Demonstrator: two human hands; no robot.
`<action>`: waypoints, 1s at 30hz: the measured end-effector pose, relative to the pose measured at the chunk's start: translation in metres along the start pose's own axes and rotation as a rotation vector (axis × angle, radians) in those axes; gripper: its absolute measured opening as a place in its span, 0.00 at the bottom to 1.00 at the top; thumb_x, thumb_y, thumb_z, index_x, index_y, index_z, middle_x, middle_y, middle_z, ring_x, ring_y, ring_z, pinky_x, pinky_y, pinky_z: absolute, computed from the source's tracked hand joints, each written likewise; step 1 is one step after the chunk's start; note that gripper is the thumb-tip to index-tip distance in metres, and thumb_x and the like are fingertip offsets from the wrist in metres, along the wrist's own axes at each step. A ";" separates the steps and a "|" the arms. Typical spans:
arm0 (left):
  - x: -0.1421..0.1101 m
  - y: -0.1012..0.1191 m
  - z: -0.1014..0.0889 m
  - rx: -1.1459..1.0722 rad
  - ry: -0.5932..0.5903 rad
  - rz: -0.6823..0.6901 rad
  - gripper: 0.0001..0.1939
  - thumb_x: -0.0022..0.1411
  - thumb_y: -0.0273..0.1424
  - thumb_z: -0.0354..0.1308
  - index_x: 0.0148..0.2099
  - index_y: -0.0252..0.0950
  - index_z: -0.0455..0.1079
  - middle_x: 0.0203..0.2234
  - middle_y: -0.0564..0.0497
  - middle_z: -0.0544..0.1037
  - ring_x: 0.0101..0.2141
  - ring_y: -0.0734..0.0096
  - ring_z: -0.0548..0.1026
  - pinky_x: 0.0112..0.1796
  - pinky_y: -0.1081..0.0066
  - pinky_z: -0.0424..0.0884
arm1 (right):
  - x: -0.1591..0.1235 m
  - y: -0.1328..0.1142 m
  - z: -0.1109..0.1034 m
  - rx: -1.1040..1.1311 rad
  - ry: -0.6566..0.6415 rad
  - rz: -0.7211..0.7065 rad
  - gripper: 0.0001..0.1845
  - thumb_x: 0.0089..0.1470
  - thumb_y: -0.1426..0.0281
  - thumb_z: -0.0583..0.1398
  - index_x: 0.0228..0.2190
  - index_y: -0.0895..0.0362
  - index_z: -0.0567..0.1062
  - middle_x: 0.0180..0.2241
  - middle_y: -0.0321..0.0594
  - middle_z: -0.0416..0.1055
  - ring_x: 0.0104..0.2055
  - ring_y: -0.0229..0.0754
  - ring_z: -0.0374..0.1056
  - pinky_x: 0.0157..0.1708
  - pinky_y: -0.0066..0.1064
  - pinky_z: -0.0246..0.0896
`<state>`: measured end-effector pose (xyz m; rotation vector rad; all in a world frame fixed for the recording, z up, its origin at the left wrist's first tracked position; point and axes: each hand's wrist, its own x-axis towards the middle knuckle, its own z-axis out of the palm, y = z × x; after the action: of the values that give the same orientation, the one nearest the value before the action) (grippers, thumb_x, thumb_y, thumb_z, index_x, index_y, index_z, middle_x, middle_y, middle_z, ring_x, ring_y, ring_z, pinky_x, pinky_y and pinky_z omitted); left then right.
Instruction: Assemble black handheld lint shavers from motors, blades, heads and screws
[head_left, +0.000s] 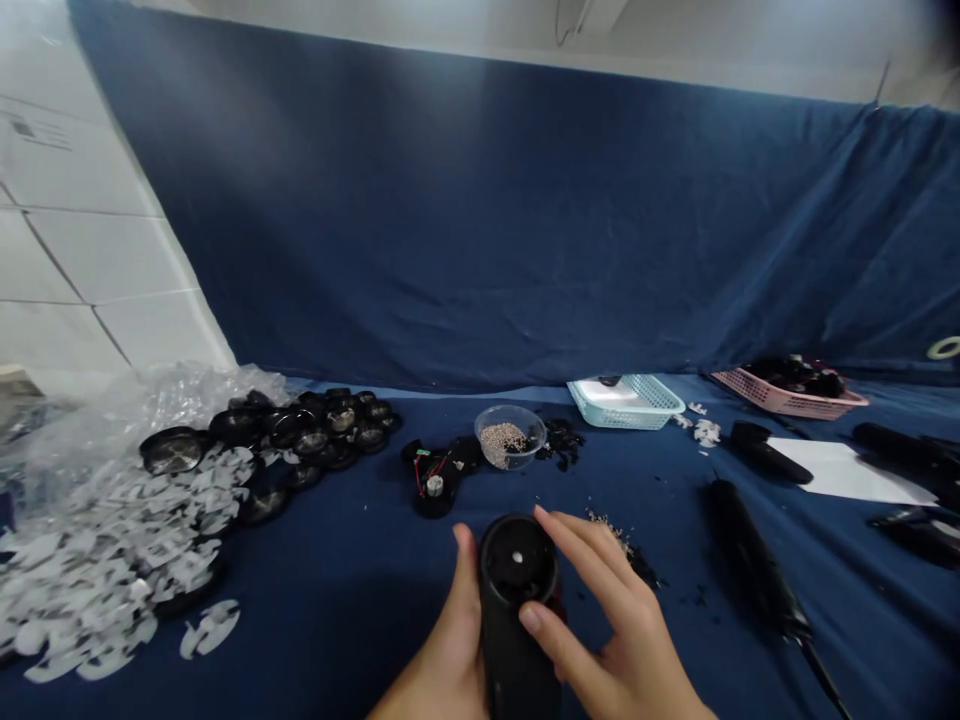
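A black handheld device housing [519, 640], with a round cupped head and a small pale spot at its centre, is held upright in front of me. My left hand [452, 630] wraps around its handle from the left, thumb along the side of the head. My right hand [611, 610] grips the round head, thumb on its lower rim and index finger at its upper right edge. Beyond them lies an opened black housing [435, 490] with red wires and a small metal motor. A transparent bowl [529, 440] of small screws stands just behind it.
White plastic pieces [127, 550] and black round caps [337, 425] are heaped at left beside plastic bags [150, 410]. Small black parts [561, 443] lie near the bowl. At right are a blue basket [652, 405], a pink basket [802, 398] and a corded black electric screwdriver [754, 560].
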<state>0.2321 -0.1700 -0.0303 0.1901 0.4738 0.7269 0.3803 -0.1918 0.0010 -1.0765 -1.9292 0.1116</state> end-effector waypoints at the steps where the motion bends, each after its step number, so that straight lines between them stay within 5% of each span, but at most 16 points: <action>1: 0.000 0.000 0.000 0.007 -0.006 -0.024 0.41 0.48 0.65 0.49 0.38 0.30 0.75 0.28 0.42 0.80 0.29 0.60 0.79 0.28 0.71 0.70 | -0.002 0.002 -0.002 -0.028 -0.009 -0.001 0.30 0.58 0.61 0.58 0.60 0.49 0.59 0.54 0.44 0.67 0.53 0.47 0.66 0.47 0.36 0.70; 4: -0.001 0.002 0.001 0.038 -0.005 -0.050 0.42 0.47 0.66 0.49 0.39 0.29 0.75 0.24 0.46 0.78 0.23 0.65 0.77 0.24 0.74 0.68 | -0.011 0.022 -0.025 -0.145 0.007 -0.005 0.27 0.59 0.61 0.56 0.59 0.49 0.61 0.54 0.43 0.67 0.53 0.46 0.67 0.46 0.33 0.70; 8: 0.000 0.008 0.004 0.116 0.118 -0.019 0.35 0.51 0.58 0.56 0.40 0.28 0.74 0.25 0.48 0.78 0.24 0.66 0.77 0.24 0.74 0.68 | -0.029 0.096 -0.088 -0.400 0.130 0.130 0.17 0.60 0.63 0.57 0.51 0.50 0.68 0.49 0.42 0.71 0.51 0.45 0.68 0.50 0.36 0.66; 13: 0.010 0.012 -0.002 0.154 0.232 0.017 0.31 0.54 0.50 0.60 0.49 0.28 0.72 0.29 0.46 0.80 0.27 0.65 0.78 0.30 0.72 0.71 | -0.047 0.201 -0.160 -0.688 -0.240 0.135 0.26 0.57 0.78 0.50 0.56 0.51 0.67 0.54 0.44 0.68 0.53 0.49 0.66 0.51 0.44 0.63; 17: 0.012 0.008 -0.005 0.204 0.238 -0.021 0.36 0.53 0.56 0.57 0.53 0.32 0.70 0.28 0.45 0.81 0.25 0.62 0.79 0.30 0.69 0.72 | -0.057 0.235 -0.168 -0.671 -0.576 0.038 0.44 0.44 0.87 0.49 0.58 0.39 0.65 0.61 0.34 0.61 0.60 0.49 0.60 0.54 0.48 0.59; 21: 0.004 0.006 0.001 0.244 0.256 -0.054 0.40 0.50 0.59 0.56 0.54 0.35 0.70 0.30 0.44 0.81 0.25 0.61 0.78 0.23 0.70 0.70 | -0.058 0.250 -0.160 -0.634 -0.743 -0.025 0.37 0.49 0.84 0.50 0.57 0.45 0.66 0.60 0.40 0.63 0.63 0.50 0.56 0.58 0.52 0.54; 25: -0.003 0.007 0.009 0.225 0.232 -0.017 0.37 0.48 0.58 0.59 0.53 0.37 0.71 0.30 0.42 0.81 0.23 0.61 0.77 0.23 0.68 0.71 | -0.056 0.268 -0.161 -0.560 -0.818 -0.071 0.33 0.47 0.82 0.53 0.54 0.51 0.70 0.57 0.45 0.66 0.62 0.50 0.57 0.60 0.50 0.51; 30: -0.003 0.012 0.010 0.224 0.358 0.010 0.36 0.51 0.55 0.59 0.54 0.34 0.67 0.35 0.39 0.81 0.22 0.58 0.78 0.19 0.69 0.70 | -0.063 0.265 -0.169 -0.493 -0.765 -0.073 0.32 0.49 0.77 0.56 0.56 0.54 0.67 0.60 0.48 0.62 0.63 0.51 0.57 0.64 0.52 0.45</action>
<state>0.2275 -0.1631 -0.0163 0.2735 0.8980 0.7197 0.6880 -0.1273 -0.0623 -1.4115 -2.7784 -0.0010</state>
